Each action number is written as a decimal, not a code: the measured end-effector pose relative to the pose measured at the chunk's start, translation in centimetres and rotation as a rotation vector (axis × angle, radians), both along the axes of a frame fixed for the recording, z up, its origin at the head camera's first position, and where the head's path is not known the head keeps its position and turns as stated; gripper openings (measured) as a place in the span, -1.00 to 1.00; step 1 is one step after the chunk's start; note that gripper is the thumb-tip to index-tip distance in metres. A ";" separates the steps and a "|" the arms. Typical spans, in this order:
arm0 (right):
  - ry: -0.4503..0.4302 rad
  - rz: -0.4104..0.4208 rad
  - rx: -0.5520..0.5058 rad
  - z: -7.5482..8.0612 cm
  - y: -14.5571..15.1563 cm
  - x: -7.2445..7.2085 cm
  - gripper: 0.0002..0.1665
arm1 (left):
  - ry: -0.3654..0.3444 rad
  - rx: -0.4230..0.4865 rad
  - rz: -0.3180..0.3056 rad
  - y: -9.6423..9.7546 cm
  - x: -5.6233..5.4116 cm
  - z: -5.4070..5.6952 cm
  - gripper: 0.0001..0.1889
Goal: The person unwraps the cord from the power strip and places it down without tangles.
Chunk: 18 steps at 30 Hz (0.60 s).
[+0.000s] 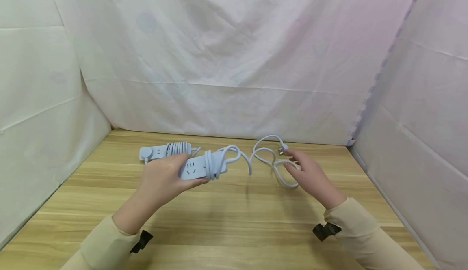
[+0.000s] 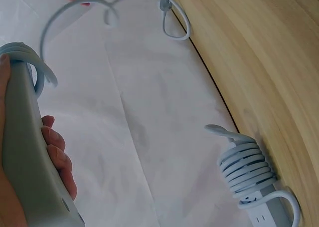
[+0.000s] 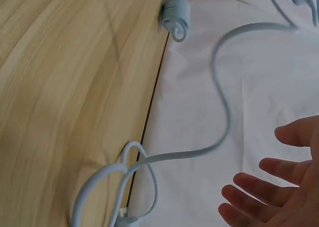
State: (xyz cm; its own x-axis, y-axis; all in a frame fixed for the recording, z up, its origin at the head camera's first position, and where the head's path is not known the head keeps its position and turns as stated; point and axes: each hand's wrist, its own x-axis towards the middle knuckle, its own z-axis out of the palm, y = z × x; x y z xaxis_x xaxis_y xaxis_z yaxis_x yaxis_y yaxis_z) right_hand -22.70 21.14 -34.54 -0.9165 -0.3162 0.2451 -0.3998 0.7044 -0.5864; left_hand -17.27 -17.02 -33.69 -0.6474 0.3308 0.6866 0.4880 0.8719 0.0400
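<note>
My left hand (image 1: 164,177) grips a white power strip (image 1: 193,168) above the table, thumb on one long side and fingers on the other. Several turns of its cord (image 1: 211,165) wrap the strip's right end. From there the cord's loose part runs right and lies in loops (image 1: 274,162) that end in a plug (image 1: 284,148) near the back edge. Beside those loops hovers my right hand (image 1: 307,172); in the right wrist view its fingers (image 3: 259,189) are spread, apart from the cord (image 3: 219,87), with nothing between them.
Behind my left hand, a second white power strip (image 1: 159,152) lies on the wooden table (image 1: 234,229), with its cord coiled tightly round it (image 2: 246,164) and a plug in one end. White cloth (image 1: 234,59) hangs along the back and both sides.
</note>
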 end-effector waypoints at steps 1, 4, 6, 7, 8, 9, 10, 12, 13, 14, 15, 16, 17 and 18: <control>0.016 0.013 -0.004 0.1 -0.2 0.2 -0.51 | 0.002 0.001 0.006 0.1 0.0 0.0 -0.34; 0.049 0.044 -0.012 0.7 -1.0 1.0 -0.55 | -0.006 0.012 0.013 0.3 0.0 0.1 -0.31; 0.082 0.076 -0.027 1.0 -1.7 1.6 -0.58 | -0.022 0.025 0.015 0.5 0.0 0.2 -0.32; 0.099 0.087 -0.035 1.2 -2.1 2.0 -0.59 | -0.033 0.035 0.014 0.6 0.0 0.2 -0.32; 0.120 0.098 -0.044 1.3 -2.4 2.3 -0.61 | -0.043 0.044 0.014 0.7 0.0 0.3 -0.31; 0.148 0.118 -0.063 1.5 -2.8 2.7 -0.63 | -0.052 0.053 0.014 0.8 0.0 0.3 -0.32; 0.181 0.140 -0.081 1.6 -3.1 3.0 -0.65 | -0.061 0.061 0.015 1.0 0.0 0.4 -0.35; 0.243 0.187 -0.114 1.8 -3.8 3.6 -0.67 | -0.080 0.076 0.021 1.2 0.0 0.5 -0.37; 0.273 0.210 -0.122 1.8 -4.1 3.8 -0.67 | -0.083 0.082 0.022 1.4 0.0 0.5 -0.36; 0.295 0.233 -0.130 1.9 -4.4 4.0 -0.67 | -0.085 0.087 0.023 1.5 0.0 0.6 -0.36; 0.311 0.256 -0.136 1.9 -4.7 4.2 -0.66 | -0.086 0.093 0.020 1.5 0.0 0.6 -0.35; 0.320 0.278 -0.138 1.9 -5.0 4.4 -0.65 | -0.085 0.098 0.018 1.6 0.0 0.6 -0.36; 0.317 0.298 -0.143 2.0 -5.3 4.6 -0.64 | -0.080 0.103 0.016 1.7 -0.1 0.7 -0.34; 0.308 0.320 -0.148 2.0 -5.5 4.7 -0.63 | -0.077 0.108 0.013 1.8 -0.1 0.7 -0.34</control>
State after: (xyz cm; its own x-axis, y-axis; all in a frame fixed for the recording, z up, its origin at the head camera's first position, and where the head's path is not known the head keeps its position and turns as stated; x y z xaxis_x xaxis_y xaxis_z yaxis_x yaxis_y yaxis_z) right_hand -17.98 15.60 -32.53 -0.6559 -0.5126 0.5541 -0.7547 0.4351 -0.4910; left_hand -17.35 -15.19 -33.01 -0.7035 0.2489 0.6657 0.4684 0.8668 0.1709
